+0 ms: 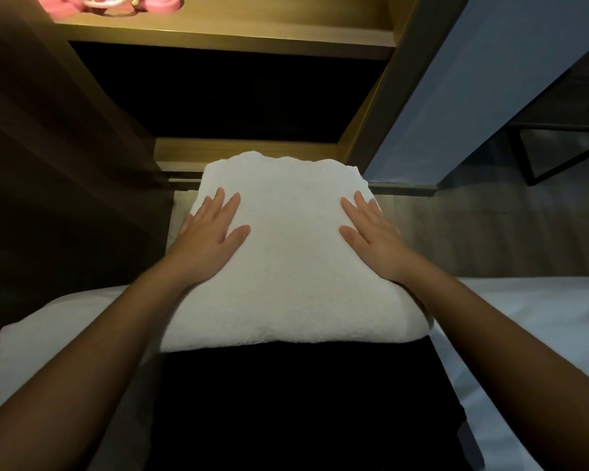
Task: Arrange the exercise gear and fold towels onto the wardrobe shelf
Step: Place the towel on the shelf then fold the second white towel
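A white towel [293,266] lies folded into a thick, roughly square pad across the person's dark-clad lap [286,402], in front of the open wardrobe. The left grip [211,229] and the right grip [371,232] lie flat on top of it, one near each side. On both, the fingers are straight and spread, pressing down on the pile and closed round nothing. The towel's far edge looks a little uneven, while the near edge is a smooth, rounded fold.

Some pink exercise gear [116,1] already sits on the lit upper shelf [218,32], though only its lower part is in view, so how neatly it is laid out cannot be told. Below that shelf the wardrobe's recess is dark, and the wooden lower shelf [245,153] shows just beyond the towel. A white-sheeted bed [524,317] spreads out on either side of the person.

By the look of it, the gear part is at least partly done and the folding of this towel is finished or nearly so, with the palms smoothing it. What remains is lifting the towel onto a wardrobe shelf. Whether other towels are waiting cannot be seen.
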